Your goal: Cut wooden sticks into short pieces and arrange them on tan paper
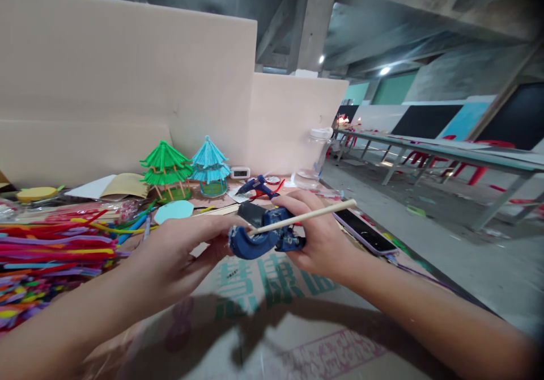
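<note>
My right hand (317, 232) is closed around a blue tool (255, 245) with a curved, hooked jaw, which looks like a pipe cutter. A thin, pale wooden stick (306, 216) lies across the hooked jaw and slants up to the right, passing in front of my right hand. My left hand (204, 241) is closed at the cutter's left side, thumb and fingers against it; its fingertips are partly hidden behind the jaw. Both hands are raised above a printed board (255, 334) on the table, where their shadows fall.
A green pagoda model (165, 167) and a blue one (209, 161) stand behind my hands, near a glue gun (257, 187) and small clock (240, 172). Colourful pipe cleaners (55, 249) heap at left. A phone (365, 231) lies right; a clear jar (312, 156) stands behind.
</note>
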A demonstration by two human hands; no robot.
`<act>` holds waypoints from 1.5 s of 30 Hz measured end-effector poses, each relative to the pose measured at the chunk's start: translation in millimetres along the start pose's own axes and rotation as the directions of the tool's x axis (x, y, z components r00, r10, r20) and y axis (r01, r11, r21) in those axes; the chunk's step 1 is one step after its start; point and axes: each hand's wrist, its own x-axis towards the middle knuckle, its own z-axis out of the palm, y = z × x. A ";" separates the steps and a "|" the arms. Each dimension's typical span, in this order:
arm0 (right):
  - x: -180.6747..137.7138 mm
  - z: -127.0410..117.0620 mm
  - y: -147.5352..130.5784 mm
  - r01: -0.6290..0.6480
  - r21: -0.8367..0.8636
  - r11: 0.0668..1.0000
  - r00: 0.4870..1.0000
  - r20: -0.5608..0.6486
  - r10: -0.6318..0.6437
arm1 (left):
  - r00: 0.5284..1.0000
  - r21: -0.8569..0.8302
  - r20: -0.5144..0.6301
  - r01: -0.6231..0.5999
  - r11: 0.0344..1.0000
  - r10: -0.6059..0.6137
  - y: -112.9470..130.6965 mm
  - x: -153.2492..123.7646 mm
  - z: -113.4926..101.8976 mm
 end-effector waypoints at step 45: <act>2.1 -1.1 -2.1 -0.009 0.014 1.000 1.000 0.009 0.009 | 0.994 -0.059 0.040 0.100 0.993 -0.097 4.7 0.1 -2.1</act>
